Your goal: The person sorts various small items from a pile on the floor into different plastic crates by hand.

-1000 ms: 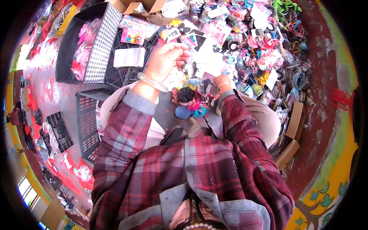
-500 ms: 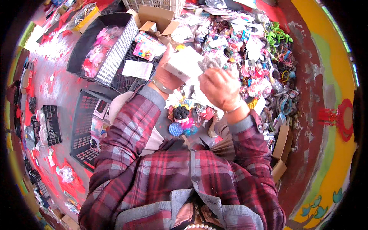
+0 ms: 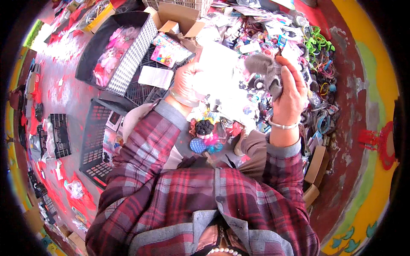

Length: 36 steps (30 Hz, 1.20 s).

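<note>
My left hand is closed on the left edge of a white box, which is washed out by glare, so its outline is hard to see. To its right, my right hand pinches a soft grey fabric bundle with looped, ear-like ends. The bundle hangs apart from the box, over a broad heap of small hair accessories. Below the hands, near my lap, lie a black braided hair piece and a blue dotted ball-like piece.
A black bin with a houndstooth side holds pink fluffy pieces. Beside it sit an open cardboard box and a white card on a dark crate. A grey plastic basket stands left of my knee. Green hair ties lie far right.
My right hand has moved right, away from the box, carrying the grey bundle, and has turned fingers-up. The left hand still holds the box, which now looks brighter and more washed out.
</note>
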Available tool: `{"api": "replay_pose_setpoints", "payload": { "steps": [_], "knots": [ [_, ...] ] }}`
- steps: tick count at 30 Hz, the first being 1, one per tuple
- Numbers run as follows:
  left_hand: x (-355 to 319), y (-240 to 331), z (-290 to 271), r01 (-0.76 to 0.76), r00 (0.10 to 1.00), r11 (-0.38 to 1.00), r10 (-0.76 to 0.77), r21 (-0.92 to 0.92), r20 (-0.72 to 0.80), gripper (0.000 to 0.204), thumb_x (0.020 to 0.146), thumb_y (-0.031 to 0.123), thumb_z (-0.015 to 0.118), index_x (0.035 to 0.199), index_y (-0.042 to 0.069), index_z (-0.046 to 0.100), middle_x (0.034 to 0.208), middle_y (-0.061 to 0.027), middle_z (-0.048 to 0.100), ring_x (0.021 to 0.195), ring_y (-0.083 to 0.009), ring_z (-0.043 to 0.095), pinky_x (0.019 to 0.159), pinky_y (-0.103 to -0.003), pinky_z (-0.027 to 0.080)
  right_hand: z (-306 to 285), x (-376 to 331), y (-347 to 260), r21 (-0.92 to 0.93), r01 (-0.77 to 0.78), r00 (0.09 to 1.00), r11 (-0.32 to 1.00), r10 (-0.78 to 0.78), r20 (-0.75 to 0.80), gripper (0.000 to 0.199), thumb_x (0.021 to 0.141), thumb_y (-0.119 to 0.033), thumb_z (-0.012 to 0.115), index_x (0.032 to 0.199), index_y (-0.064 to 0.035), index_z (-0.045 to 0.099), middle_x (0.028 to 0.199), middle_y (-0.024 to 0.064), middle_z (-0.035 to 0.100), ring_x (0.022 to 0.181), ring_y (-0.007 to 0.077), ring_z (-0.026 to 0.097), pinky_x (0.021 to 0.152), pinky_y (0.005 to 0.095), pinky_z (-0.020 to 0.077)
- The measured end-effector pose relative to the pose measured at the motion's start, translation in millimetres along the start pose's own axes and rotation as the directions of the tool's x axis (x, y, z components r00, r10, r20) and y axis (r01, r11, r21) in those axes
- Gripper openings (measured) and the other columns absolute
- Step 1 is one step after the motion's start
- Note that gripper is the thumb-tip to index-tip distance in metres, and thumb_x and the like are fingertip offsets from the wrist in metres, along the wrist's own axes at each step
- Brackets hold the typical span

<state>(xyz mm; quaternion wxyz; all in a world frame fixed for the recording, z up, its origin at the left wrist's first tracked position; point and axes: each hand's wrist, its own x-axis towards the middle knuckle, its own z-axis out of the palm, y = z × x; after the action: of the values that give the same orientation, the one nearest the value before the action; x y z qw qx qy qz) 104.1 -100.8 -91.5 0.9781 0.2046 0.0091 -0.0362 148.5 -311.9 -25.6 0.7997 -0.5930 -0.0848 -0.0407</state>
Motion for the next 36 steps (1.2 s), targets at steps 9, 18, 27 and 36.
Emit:
{"api": "replay_pose_setpoints", "payload": {
  "steps": [9, 18, 27, 36],
  "knots": [
    [-9.2, -15.1, 30.9, -0.057, 0.983, 0.997, 0.049, -0.044, -0.177, 0.051, 0.091, 0.052, 0.034, 0.114, 0.009, 0.050, 0.104, -0.0061, 0.057, 0.097, -0.0198, 0.055, 0.088, -0.036, 0.044, 61.3, -49.5, 40.7, -0.638, 0.679, 0.717, 0.363, -0.142, 0.683, 0.043, 0.080, -0.016, 0.053, 0.122, -0.0078, 0.048, 0.130, 0.0142, 0.042, 0.124, 0.0297, 0.036, 0.102, 0.0462, 0.0231],
    [-7.6, -34.4, 30.9, 0.188, 0.982, 0.975, -0.182, -0.120, 0.060, 0.049, 0.094, 0.035, 0.037, 0.135, 0.010, 0.028, 0.132, -0.0080, 0.040, 0.122, -0.0221, 0.039, 0.101, -0.039, 0.032, 49.4, -6.3, 52.3, -0.715, 0.603, 0.798, 0.354, -0.261, 0.543, 0.038, 0.084, -0.021, 0.050, 0.118, -0.0049, 0.050, 0.124, 0.0170, 0.047, 0.120, 0.0343, 0.040, 0.100, 0.0468, 0.0284],
    [-8.5, -14.7, 22.9, 0.159, 0.984, 0.985, -0.164, 0.066, 0.065, 0.053, 0.085, 0.008, 0.038, 0.137, 0.003, 0.025, 0.128, -0.0128, 0.044, 0.115, -0.0241, 0.047, 0.097, -0.038, 0.037, 20.6, 24.8, 63.5, -0.679, -0.062, 0.996, 0.731, 0.086, 0.002, 0.029, 0.085, -0.027, 0.052, 0.090, -0.0006, 0.063, 0.079, 0.0172, 0.063, 0.076, 0.0303, 0.062, 0.069, 0.0349, 0.0466],
    [6.1, -3.7, 16.1, 0.036, 0.997, 0.998, -0.040, 0.059, 0.060, 0.042, 0.090, 0.016, 0.039, 0.130, 0.003, 0.036, 0.121, -0.0128, 0.049, 0.108, -0.0240, 0.052, 0.090, -0.037, 0.044, 9.6, 17.3, 37.9, -0.345, 0.290, 0.956, 0.893, -0.259, 0.135, 0.028, 0.091, -0.019, 0.042, 0.106, -0.0003, 0.057, 0.097, 0.0101, 0.061, 0.082, 0.0159, 0.058, 0.073, 0.0283, 0.0466]
  ]
}}
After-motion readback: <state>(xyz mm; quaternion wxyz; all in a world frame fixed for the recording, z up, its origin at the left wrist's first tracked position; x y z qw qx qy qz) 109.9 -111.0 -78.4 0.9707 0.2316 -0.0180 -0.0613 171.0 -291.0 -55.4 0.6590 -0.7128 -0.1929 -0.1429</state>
